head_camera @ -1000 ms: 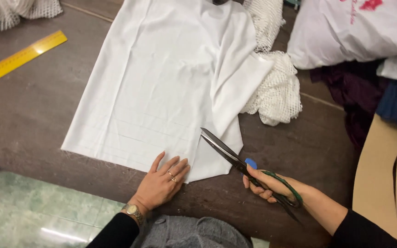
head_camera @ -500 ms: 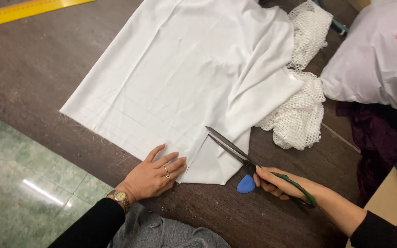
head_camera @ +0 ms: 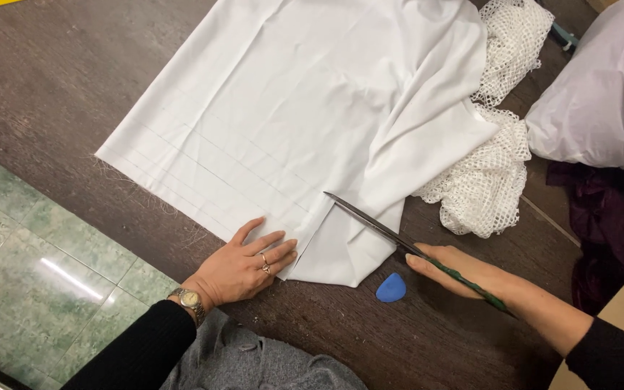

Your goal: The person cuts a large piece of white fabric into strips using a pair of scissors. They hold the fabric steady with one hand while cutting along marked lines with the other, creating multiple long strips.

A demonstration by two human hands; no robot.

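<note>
My left hand (head_camera: 243, 266) lies flat, fingers spread, pinning the white cloth (head_camera: 305, 130) at the table's near edge. Right hand (head_camera: 464, 271) is wrapped round the scissors (head_camera: 391, 235); looks like the cut's barely started, most of the cloth still whole.

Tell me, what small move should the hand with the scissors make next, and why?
Probably open the scissors and slide them further along the cut: the blades lie closed inside a slit in the white fabric, and the left hand presses the cloth flat beside it.
</note>
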